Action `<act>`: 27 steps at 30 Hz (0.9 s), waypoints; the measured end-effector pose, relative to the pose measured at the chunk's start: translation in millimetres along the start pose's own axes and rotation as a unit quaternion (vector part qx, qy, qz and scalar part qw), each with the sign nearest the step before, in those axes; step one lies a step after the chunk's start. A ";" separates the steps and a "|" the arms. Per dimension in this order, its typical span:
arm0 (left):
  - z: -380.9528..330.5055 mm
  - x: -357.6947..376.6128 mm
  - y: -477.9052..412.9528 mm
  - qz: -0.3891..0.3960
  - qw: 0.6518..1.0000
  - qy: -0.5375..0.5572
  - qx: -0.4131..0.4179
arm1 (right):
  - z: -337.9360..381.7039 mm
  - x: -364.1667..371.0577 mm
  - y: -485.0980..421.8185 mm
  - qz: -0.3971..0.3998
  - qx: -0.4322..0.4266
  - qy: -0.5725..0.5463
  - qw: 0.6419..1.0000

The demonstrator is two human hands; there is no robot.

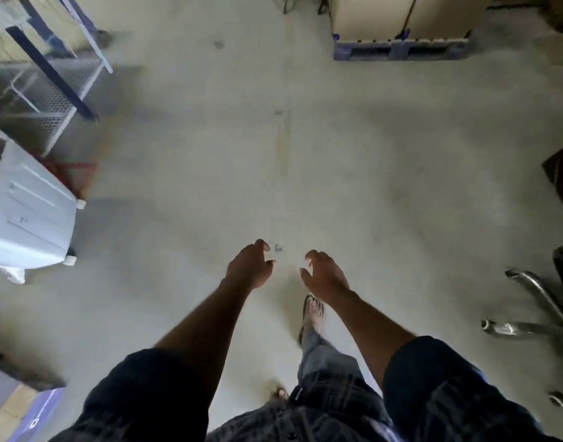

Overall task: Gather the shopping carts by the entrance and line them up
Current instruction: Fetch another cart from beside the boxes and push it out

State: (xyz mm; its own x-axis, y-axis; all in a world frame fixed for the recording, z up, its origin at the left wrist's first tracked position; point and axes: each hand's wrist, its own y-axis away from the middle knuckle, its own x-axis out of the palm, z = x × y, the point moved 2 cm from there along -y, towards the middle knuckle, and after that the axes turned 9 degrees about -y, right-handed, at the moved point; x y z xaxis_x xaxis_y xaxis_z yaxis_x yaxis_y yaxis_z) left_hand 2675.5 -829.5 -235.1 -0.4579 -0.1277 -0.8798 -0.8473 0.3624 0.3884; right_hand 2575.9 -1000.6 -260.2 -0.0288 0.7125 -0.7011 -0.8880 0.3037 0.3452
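- Concrete floor [337,154], pale grey and scuffed, fills the middle of the head view; both hands hang above it, touching nothing.
- Left hand [250,266]: palm down, fingers loosely curled with the thumb apart from them, holding nothing.
- Right hand [325,275]: just beside the left, a gap between them, fingers likewise loosely bent, nothing in its grasp.
- Sandalled foot [313,314] shows below the right hand, set forward on the floor.
- Shopping cart [47,90]: wire mesh with a dark blue bar [50,68] across it, standing at the upper left, well apart from both hands; blur hides whether it is one cart or several nested.
- White wheeled cabinet [28,218] stands near the cart, on the left edge.
- Blue pallet [401,49] carrying cardboard boxes [369,17] sits at the top right.
- Chrome chair base [529,314] juts in at the right edge.
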 end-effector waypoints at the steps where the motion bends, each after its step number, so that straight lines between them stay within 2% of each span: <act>1: -7.0 -12.3 -35.2 0.000 1.000 -0.001 0.006 | 2.7 -11.4 -34.7 -0.012 0.005 -0.010 1.000; 4: -30.5 -39.2 -138.4 0.022 1.000 -0.003 0.011 | 9.6 -46.3 -140.8 -0.041 0.005 -0.044 0.998; 8: -63.2 -73.6 -259.5 0.088 0.996 -0.026 0.015 | 32.0 -107.7 -278.6 -0.049 -0.002 -0.055 0.997; 13: -90.6 -149.0 -394.6 0.060 0.998 -0.001 0.019 | 76.1 -192.7 -428.1 -0.037 -0.039 0.003 0.999; 16: -90.1 -185.5 -474.2 0.075 0.997 0.020 0.003 | 101.2 -228.5 -514.1 -0.031 -0.052 0.028 0.998; 22: -80.1 -230.5 -660.5 0.097 0.995 0.009 -0.020 | 139.8 -254.2 -709.5 -0.028 -0.071 0.052 0.996; 27: -76.3 -286.7 -806.2 0.099 0.995 0.014 -0.028 | 165.6 -267.6 -851.6 0.002 -0.023 0.064 0.998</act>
State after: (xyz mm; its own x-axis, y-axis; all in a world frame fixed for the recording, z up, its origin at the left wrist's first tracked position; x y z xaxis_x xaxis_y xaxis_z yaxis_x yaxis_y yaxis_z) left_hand 3469.3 -1155.4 -275.1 -0.6237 -0.0857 -0.7769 -0.7534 0.3308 0.5683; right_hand 3415.8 -1345.2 -263.3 -0.0883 0.6259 -0.7749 -0.9076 0.2701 0.3215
